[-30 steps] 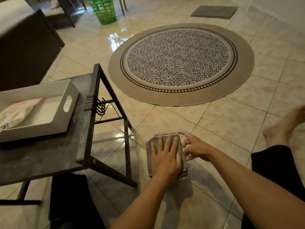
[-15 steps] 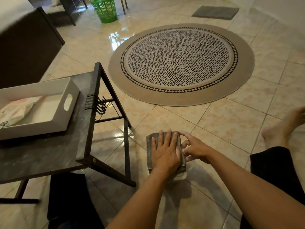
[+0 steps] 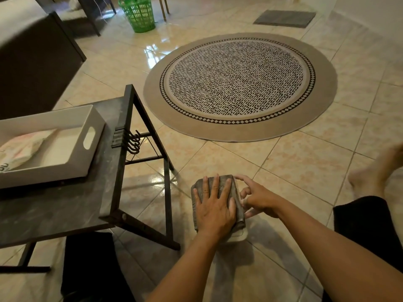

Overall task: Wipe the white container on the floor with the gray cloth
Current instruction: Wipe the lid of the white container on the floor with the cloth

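Observation:
The gray cloth lies folded on top of the white container, which sits on the tiled floor in front of me. Only the container's near right corner shows below the cloth. My left hand presses flat on the cloth with its fingers spread. My right hand is at the container's right side, fingertips touching its edge and the cloth's far corner.
A low black table stands at the left, its leg close to the cloth, carrying a white tray with a bag inside. A round patterned rug lies ahead. A green basket stands far back. My bare foot rests at right.
My left hand has slid the cloth slightly away from me, uncovering the container's near white edge. My right hand has stayed at the right side.

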A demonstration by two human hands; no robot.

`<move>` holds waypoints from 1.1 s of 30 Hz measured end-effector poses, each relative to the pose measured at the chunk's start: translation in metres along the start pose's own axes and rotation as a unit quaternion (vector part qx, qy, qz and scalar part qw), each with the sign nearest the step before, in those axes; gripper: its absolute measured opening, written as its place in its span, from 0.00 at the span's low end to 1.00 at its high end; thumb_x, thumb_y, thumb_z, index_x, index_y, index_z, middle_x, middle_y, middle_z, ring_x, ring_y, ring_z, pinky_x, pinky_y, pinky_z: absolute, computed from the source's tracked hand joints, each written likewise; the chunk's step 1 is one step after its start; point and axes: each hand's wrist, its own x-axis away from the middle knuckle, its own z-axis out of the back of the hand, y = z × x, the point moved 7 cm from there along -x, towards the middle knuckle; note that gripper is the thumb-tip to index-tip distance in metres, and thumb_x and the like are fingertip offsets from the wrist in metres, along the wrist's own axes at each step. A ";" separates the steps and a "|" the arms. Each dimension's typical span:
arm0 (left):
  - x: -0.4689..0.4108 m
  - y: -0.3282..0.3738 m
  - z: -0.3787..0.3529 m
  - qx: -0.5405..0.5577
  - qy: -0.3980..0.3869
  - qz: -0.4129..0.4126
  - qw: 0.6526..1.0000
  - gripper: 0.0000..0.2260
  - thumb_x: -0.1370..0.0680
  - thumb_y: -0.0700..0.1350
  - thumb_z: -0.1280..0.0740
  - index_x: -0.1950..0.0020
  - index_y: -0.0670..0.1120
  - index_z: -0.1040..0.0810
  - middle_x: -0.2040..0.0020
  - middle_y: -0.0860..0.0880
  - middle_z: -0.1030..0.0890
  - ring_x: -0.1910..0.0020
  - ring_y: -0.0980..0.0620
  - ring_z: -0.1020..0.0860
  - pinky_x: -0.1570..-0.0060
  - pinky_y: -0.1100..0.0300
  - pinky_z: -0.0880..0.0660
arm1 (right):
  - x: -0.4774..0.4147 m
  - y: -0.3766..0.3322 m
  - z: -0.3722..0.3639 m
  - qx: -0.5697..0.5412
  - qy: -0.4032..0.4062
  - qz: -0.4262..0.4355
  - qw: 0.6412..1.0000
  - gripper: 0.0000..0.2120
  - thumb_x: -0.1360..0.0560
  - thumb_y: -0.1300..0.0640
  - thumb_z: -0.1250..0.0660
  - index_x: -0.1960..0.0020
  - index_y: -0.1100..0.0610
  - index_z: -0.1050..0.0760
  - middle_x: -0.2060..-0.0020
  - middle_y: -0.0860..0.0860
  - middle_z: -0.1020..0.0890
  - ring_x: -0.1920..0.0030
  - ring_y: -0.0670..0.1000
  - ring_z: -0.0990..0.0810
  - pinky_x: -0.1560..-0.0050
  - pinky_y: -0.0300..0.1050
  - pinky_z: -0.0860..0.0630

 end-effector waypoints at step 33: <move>0.015 -0.010 0.007 0.046 0.037 -0.029 0.998 0.28 0.19 0.61 0.50 0.20 0.60 0.54 0.20 0.51 0.62 0.23 0.45 0.68 0.28 0.46 0.70 | -0.002 0.000 -0.002 -0.011 0.009 0.008 1.000 0.41 0.28 0.76 0.39 0.24 0.44 0.42 0.53 0.59 0.23 0.56 0.55 0.17 0.57 0.57 0.15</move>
